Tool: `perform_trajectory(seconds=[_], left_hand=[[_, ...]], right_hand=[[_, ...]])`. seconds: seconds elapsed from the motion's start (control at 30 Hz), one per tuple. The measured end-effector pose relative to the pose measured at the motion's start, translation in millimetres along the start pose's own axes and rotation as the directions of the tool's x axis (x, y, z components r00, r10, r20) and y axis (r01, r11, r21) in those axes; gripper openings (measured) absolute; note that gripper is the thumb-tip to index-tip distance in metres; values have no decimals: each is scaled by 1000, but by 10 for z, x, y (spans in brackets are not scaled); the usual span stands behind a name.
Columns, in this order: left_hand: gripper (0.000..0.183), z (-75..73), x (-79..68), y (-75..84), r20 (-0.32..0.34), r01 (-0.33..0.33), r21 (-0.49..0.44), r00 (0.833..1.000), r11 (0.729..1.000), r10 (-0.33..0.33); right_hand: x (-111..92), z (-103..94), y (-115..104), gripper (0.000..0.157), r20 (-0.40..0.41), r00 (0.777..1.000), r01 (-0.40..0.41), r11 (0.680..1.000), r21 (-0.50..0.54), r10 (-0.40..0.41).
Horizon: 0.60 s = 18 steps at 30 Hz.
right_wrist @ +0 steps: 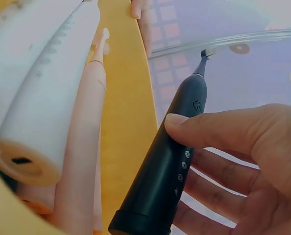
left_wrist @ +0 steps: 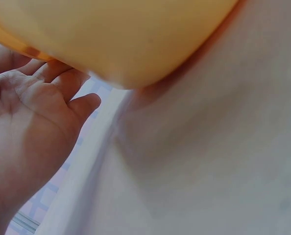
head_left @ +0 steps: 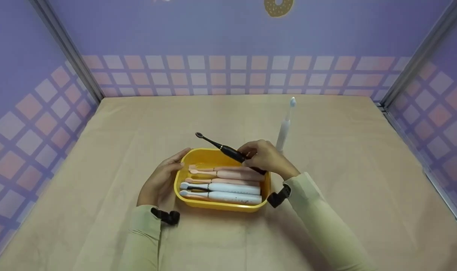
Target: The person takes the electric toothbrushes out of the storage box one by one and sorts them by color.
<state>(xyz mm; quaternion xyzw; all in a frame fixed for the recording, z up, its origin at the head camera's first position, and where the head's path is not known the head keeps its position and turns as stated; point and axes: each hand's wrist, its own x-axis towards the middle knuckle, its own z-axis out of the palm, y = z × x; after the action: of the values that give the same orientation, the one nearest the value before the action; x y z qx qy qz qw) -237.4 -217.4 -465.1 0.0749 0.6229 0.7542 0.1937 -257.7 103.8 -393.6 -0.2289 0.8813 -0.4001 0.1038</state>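
Observation:
A black electric toothbrush [head_left: 232, 153] is held in my right hand [head_left: 264, 154], above the back right part of a yellow bin [head_left: 220, 205]. The right wrist view shows the thumb lying across the black handle [right_wrist: 157, 166], the fingers behind it. The brush head points up and away. Inside the bin lie several electric toothbrushes: white ones [head_left: 234, 197] at the front, pink ones [head_left: 237, 175] behind. My left hand [head_left: 162, 177] holds the bin's left end, thumb at the rim. In the left wrist view, fingers [left_wrist: 62, 81] touch the bin's outer wall [left_wrist: 121, 39].
A white electric toothbrush [head_left: 283, 133] stands upright on the table behind my right hand. The cloth-covered table [head_left: 157, 124] meets a purple wall [head_left: 213, 34] with pink and white squares at the back. Side walls rise left and right, with metal posts [head_left: 68, 47] at the corners.

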Motion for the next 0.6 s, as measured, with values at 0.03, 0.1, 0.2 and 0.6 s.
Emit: perform_trajectory(seconds=[0.03, 0.1, 0.2, 0.6], left_hand=[[60, 2, 0, 1, 0, 2, 1, 1000, 1000, -2], [60, 7, 1, 4, 0, 2, -12, 1000, 1000, -2], [60, 13, -5, 6, 2, 2, -27, 1000, 1000, -1], [59, -12, 3, -17, 10, -15, -6, 1000, 1000, 15]], right_hand=[[-6, -6, 6, 35, -10, 1000, 4, 1000, 3, -4], [-21, -15, 19, 34, -29, 999, 23, 1000, 8, -22], [-48, -20, 38, 33, -56, 997, 52, 998, 25, -50], [-96, -64, 75, 34, -198, 974, 138, 984, 109, -114]])
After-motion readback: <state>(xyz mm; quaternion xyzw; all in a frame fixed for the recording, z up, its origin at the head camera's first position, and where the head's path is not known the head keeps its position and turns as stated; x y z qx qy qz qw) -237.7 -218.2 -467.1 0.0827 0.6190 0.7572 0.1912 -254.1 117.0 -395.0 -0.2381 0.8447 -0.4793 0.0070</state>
